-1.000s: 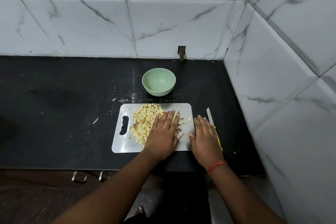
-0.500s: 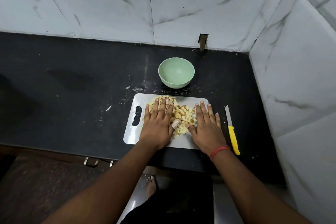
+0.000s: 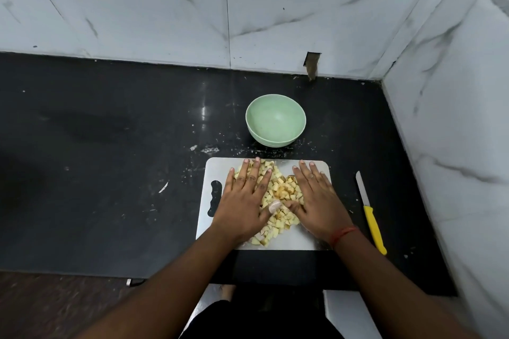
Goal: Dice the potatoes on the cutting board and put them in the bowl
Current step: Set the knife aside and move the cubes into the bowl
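A heap of pale yellow diced potato [image 3: 281,190] lies on the steel cutting board [image 3: 217,170]. My left hand [image 3: 245,201] lies flat on the heap's left side, fingers straight, with a bandage on its thumb. My right hand [image 3: 316,198] lies flat on the heap's right side, fingers straight, thumb tip against the cubes. The two thumbs nearly meet over the pile. A pale green bowl [image 3: 276,120] stands empty just behind the board.
A yellow-handled knife [image 3: 370,215] lies on the black counter [image 3: 110,173] right of the board, blade pointing away. White tiled walls close the back and right side. Small scraps dot the counter left of the board.
Both hands have closed in on the cubes from either side, drawing the scattered pieces into a tighter heap at the board's middle. The right hand moved off the knife's side onto the board.
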Tool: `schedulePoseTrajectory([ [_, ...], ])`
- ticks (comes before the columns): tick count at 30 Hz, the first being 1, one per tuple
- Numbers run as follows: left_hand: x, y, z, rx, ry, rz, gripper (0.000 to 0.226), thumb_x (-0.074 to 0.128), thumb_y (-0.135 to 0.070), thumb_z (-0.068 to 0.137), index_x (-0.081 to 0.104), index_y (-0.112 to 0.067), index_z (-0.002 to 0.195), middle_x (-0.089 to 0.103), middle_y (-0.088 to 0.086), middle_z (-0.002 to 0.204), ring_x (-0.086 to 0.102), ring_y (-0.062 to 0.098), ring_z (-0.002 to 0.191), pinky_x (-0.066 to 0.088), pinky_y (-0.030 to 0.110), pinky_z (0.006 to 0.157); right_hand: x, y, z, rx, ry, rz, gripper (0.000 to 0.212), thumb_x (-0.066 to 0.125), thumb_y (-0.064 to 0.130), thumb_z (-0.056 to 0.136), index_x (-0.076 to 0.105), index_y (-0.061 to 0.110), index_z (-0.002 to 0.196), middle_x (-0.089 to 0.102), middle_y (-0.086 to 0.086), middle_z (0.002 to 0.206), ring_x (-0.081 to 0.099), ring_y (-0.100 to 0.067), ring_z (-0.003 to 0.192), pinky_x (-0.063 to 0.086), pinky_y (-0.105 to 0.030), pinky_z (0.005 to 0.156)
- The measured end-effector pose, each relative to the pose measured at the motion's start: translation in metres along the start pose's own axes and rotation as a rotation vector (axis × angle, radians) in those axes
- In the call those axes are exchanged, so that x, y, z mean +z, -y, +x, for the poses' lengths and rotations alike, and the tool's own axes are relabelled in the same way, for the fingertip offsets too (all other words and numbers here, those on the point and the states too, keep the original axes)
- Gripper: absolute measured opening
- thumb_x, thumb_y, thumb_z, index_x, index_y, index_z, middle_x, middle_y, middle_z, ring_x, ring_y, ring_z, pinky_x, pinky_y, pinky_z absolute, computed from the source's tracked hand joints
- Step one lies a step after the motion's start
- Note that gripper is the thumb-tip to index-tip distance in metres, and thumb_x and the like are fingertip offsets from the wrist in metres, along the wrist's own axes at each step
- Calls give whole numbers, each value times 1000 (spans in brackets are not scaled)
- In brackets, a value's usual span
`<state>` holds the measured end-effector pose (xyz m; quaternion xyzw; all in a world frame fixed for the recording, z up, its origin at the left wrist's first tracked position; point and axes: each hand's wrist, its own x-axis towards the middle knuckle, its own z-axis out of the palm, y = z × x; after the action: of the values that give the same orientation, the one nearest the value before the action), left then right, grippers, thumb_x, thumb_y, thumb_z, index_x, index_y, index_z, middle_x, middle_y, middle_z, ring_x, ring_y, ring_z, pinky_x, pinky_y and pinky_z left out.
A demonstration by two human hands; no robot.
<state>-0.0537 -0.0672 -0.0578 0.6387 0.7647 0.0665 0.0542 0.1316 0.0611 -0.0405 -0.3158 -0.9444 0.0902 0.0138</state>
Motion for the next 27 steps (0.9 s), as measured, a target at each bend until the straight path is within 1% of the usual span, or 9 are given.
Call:
schedulePoseTrajectory([
  [2,0,2,3,6,12,-14,75,16,-67,103,4,-25,164,-12,7,170,-12,26,157,-4,52,126,3,1,4,-31,17,-11,76,23,66,98,6,21,157,4,0,164,-5,-16,151,7,-42,123],
  [5,0,5,6,5,22,-40,71,21,-63,103,13,-26,163,0,4,171,-3,23,158,0,51,127,6,5,12,-100,41,-38,71,17,63,100,12,22,157,12,1,164,1,-17,151,10,-44,123],
  [8,-1,7,8,2,-6,-74,64,27,-56,103,32,-24,159,15,2,170,7,21,157,6,50,126,8,10,17,-149,22,-15,63,20,57,102,25,21,154,26,1,160,15,-18,149,16,-42,121],
  [11,-3,7,10,-6,-113,-112,51,42,-44,101,54,-20,144,42,4,157,32,23,145,21,48,122,8,12,20,-153,-47,17,55,29,52,102,41,19,144,43,0,145,35,-20,136,30,-42,113],
  [13,-3,6,11,-10,-183,-116,43,52,-39,98,60,-18,135,51,5,143,43,25,133,31,45,114,8,13,19,-148,-81,21,50,33,50,101,46,19,139,48,1,136,41,-20,127,36,-39,107],
  [15,-2,5,10,-25,-211,-118,40,57,-36,96,62,-17,131,54,6,135,47,25,124,36,44,106,8,13,18,-148,-121,19,45,36,48,101,50,19,132,51,1,129,45,-21,119,39,-38,101],
  [17,-2,4,9,-38,-215,-113,38,56,-37,97,62,-18,130,53,5,131,46,24,116,40,43,100,9,14,17,-152,-157,9,41,37,46,101,53,18,125,54,-1,123,48,-21,112,42,-38,95],
  [22,-3,1,10,-51,-232,-88,36,47,-38,99,62,-19,125,53,1,121,45,21,102,42,42,89,9,15,19,-173,-176,-35,35,39,42,100,55,17,116,55,-1,111,50,-22,97,43,-37,83],
  [27,-2,-1,13,-75,-259,-95,35,42,-38,98,63,-18,118,53,0,111,44,20,93,42,41,83,8,17,23,-187,-171,-66,33,36,41,100,57,17,106,55,0,101,48,-21,89,43,-37,77],
])
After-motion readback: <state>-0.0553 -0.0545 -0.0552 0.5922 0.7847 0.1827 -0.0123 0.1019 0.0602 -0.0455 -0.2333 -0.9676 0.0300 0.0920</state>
